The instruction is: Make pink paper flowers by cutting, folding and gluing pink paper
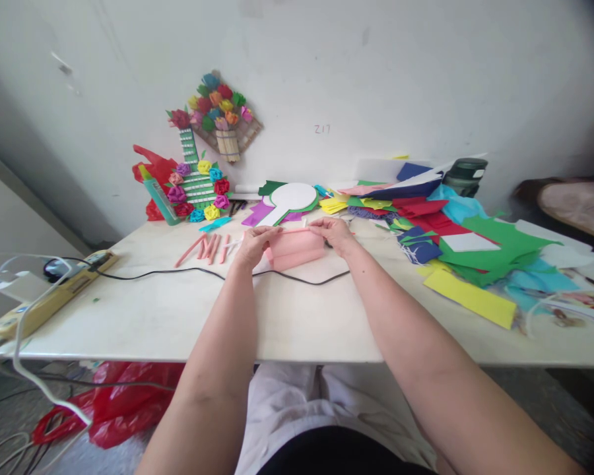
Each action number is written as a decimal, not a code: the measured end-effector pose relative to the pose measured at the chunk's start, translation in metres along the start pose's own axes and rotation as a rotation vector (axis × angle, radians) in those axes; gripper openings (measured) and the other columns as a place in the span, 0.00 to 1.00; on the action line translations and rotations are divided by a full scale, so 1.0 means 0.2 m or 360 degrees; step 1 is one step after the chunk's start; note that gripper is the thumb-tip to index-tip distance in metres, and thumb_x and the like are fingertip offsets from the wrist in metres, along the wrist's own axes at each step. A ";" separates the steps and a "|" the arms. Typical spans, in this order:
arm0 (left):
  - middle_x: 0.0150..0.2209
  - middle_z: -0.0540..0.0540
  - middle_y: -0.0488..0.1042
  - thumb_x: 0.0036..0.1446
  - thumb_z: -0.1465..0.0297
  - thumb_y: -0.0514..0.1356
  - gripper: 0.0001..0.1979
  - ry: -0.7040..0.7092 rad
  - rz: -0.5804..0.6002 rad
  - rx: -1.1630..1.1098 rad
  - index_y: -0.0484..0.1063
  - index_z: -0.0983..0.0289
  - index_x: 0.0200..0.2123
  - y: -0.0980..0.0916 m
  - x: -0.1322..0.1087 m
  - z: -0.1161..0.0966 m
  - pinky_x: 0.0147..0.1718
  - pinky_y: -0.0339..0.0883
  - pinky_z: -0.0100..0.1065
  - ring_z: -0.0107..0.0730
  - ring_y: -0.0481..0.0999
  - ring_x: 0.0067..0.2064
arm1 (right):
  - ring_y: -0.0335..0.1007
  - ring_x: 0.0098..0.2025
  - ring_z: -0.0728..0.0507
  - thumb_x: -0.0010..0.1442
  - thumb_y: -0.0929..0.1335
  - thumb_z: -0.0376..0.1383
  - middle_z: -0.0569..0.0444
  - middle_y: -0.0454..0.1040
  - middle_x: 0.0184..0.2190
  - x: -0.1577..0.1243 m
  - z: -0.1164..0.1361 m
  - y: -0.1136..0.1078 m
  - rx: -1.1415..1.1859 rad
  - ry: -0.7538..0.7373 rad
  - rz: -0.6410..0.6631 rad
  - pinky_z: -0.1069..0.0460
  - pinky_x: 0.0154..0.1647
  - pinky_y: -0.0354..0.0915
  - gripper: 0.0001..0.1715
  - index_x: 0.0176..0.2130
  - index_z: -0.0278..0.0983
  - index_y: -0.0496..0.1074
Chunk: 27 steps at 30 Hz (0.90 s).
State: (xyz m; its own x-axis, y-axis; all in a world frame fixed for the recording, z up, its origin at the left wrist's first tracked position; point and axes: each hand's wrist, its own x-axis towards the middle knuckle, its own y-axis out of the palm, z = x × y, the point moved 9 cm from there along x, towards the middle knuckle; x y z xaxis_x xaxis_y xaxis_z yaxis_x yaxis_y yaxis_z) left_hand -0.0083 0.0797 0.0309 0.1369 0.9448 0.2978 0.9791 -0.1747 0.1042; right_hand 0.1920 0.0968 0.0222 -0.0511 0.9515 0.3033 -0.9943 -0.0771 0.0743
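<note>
A sheet of pink paper [297,251] is stretched between my two hands above the table, its top edge rolled into a thin tube. My left hand [258,245] pinches the left end of that edge, and my right hand [335,235] pinches the right end. Several rolled pink paper sticks [212,249] lie on the table to the left of my left hand. A white round shape with a handle [294,196], backed with green, rests behind the paper.
A black cable [168,270] crosses the table [153,316] below my hands. At left are a power strip [69,290], glue bottle [159,198] and flower-decorated craft [198,185]. Coloured paper [495,244] and a dark green container [465,175] occupy the right.
</note>
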 end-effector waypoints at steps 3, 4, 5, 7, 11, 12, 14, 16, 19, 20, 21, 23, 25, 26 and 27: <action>0.24 0.54 0.73 0.38 0.62 0.67 0.13 -0.0010 0.0013 0.0003 0.77 0.65 0.27 0.00 0.00 0.00 0.28 0.60 0.29 0.28 0.70 0.29 | 0.64 0.28 0.50 0.36 0.74 0.39 0.56 0.73 0.26 0.00 0.00 0.00 0.0000 -0.0004 0.0010 0.53 0.33 0.60 0.16 0.29 0.35 0.75; 0.25 0.54 0.73 0.37 0.62 0.67 0.14 -0.0017 0.0020 0.0011 0.77 0.65 0.28 0.00 0.00 0.00 0.28 0.60 0.29 0.28 0.70 0.29 | 0.64 0.29 0.50 0.36 0.74 0.39 0.56 0.73 0.26 0.00 0.00 0.00 -0.0005 -0.0006 0.0010 0.52 0.34 0.60 0.16 0.29 0.35 0.75; 0.25 0.54 0.74 0.37 0.62 0.68 0.15 -0.0022 0.0025 0.0018 0.77 0.65 0.29 0.01 0.00 0.00 0.28 0.61 0.30 0.28 0.70 0.29 | 0.65 0.29 0.50 0.36 0.74 0.39 0.56 0.74 0.27 0.00 0.00 0.00 -0.0010 -0.0008 0.0006 0.52 0.34 0.60 0.16 0.29 0.35 0.75; 0.26 0.53 0.74 0.36 0.61 0.68 0.17 -0.0020 0.0030 0.0035 0.77 0.65 0.30 0.01 0.00 0.00 0.29 0.61 0.30 0.27 0.70 0.28 | 0.65 0.30 0.49 0.36 0.74 0.39 0.56 0.74 0.27 0.00 0.00 0.00 -0.0014 -0.0007 -0.0004 0.52 0.34 0.60 0.16 0.29 0.35 0.74; 0.27 0.54 0.74 0.36 0.61 0.68 0.19 0.0021 0.0031 0.0106 0.77 0.66 0.33 0.02 -0.01 -0.01 0.30 0.61 0.31 0.27 0.69 0.28 | 0.65 0.30 0.49 0.37 0.73 0.40 0.55 0.73 0.28 -0.01 0.01 0.00 0.0007 0.0009 -0.0007 0.52 0.34 0.60 0.18 0.31 0.35 0.74; 0.28 0.54 0.75 0.36 0.61 0.68 0.19 0.0035 0.0030 0.0122 0.77 0.66 0.33 0.02 -0.01 -0.02 0.30 0.62 0.31 0.27 0.70 0.29 | 0.65 0.30 0.49 0.37 0.73 0.40 0.56 0.73 0.28 -0.01 0.00 0.00 0.0024 0.0023 -0.0005 0.52 0.35 0.60 0.18 0.31 0.35 0.74; 0.28 0.54 0.75 0.36 0.61 0.68 0.19 0.0059 0.0028 0.0144 0.77 0.66 0.33 0.02 -0.01 -0.03 0.31 0.62 0.31 0.27 0.70 0.29 | 0.65 0.31 0.50 0.37 0.73 0.40 0.56 0.73 0.29 -0.01 0.00 0.01 0.0081 0.0058 0.0011 0.52 0.35 0.60 0.19 0.32 0.36 0.74; 0.28 0.54 0.75 0.36 0.62 0.68 0.19 0.0072 0.0026 0.0157 0.77 0.66 0.33 0.03 -0.02 -0.04 0.31 0.62 0.31 0.27 0.70 0.29 | 0.65 0.30 0.51 0.36 0.74 0.39 0.57 0.73 0.29 -0.01 -0.01 0.01 0.0160 0.0087 0.0034 0.53 0.36 0.59 0.20 0.33 0.36 0.74; 0.27 0.54 0.74 0.37 0.63 0.68 0.18 0.0091 0.0025 0.0165 0.77 0.66 0.33 0.04 -0.02 -0.06 0.31 0.61 0.31 0.27 0.70 0.29 | 0.65 0.31 0.51 0.36 0.74 0.39 0.58 0.73 0.29 -0.02 -0.02 0.02 0.0246 0.0116 0.0057 0.53 0.36 0.59 0.21 0.34 0.36 0.74; 0.27 0.54 0.74 0.37 0.63 0.68 0.18 0.0104 0.0024 0.0167 0.77 0.66 0.33 0.05 -0.02 -0.07 0.31 0.61 0.31 0.27 0.69 0.29 | 0.65 0.30 0.51 0.36 0.74 0.39 0.58 0.73 0.29 -0.02 -0.02 0.02 0.0251 0.0124 0.0060 0.53 0.35 0.59 0.21 0.34 0.36 0.74; 0.27 0.54 0.74 0.37 0.63 0.68 0.18 0.0116 0.0026 0.0175 0.77 0.66 0.33 0.05 -0.03 -0.07 0.31 0.61 0.31 0.27 0.70 0.29 | 0.65 0.30 0.51 0.36 0.74 0.39 0.57 0.73 0.29 -0.02 -0.02 0.02 0.0241 0.0134 0.0061 0.53 0.35 0.59 0.21 0.34 0.36 0.74; 0.28 0.54 0.74 0.37 0.63 0.68 0.17 0.0133 0.0023 0.0206 0.77 0.66 0.32 0.05 -0.03 -0.08 0.31 0.61 0.31 0.27 0.70 0.29 | 0.64 0.30 0.50 0.36 0.74 0.40 0.57 0.73 0.28 -0.03 -0.03 0.03 0.0194 0.0156 0.0060 0.53 0.33 0.59 0.21 0.33 0.35 0.74; 0.27 0.54 0.74 0.37 0.62 0.68 0.17 0.0140 0.0013 0.0239 0.77 0.66 0.32 0.05 -0.03 -0.08 0.32 0.61 0.31 0.28 0.70 0.29 | 0.64 0.29 0.50 0.35 0.74 0.40 0.57 0.72 0.26 -0.03 -0.02 0.04 0.0157 0.0176 0.0059 0.54 0.33 0.59 0.19 0.31 0.35 0.74; 0.27 0.54 0.74 0.37 0.62 0.68 0.17 0.0141 0.0012 0.0248 0.77 0.66 0.32 0.05 -0.03 -0.08 0.32 0.61 0.31 0.28 0.70 0.30 | 0.63 0.28 0.50 0.35 0.74 0.40 0.57 0.72 0.25 -0.04 -0.02 0.04 0.0149 0.0181 0.0061 0.54 0.33 0.59 0.19 0.30 0.35 0.74; 0.27 0.54 0.74 0.36 0.62 0.68 0.17 0.0143 0.0009 0.0251 0.77 0.66 0.32 0.05 -0.03 -0.08 0.32 0.61 0.31 0.28 0.70 0.30 | 0.63 0.28 0.51 0.35 0.74 0.40 0.57 0.72 0.24 -0.04 -0.01 0.05 0.0143 0.0182 0.0070 0.54 0.33 0.59 0.18 0.29 0.35 0.74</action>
State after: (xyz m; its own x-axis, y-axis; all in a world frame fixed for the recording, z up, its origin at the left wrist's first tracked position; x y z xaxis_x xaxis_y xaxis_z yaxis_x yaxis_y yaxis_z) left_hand -0.0013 0.0688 0.0454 0.1356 0.9141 0.3821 0.9907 -0.1279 -0.0457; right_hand 0.1831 0.0885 0.0174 -0.1101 0.9739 0.1983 -0.9786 -0.1411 0.1497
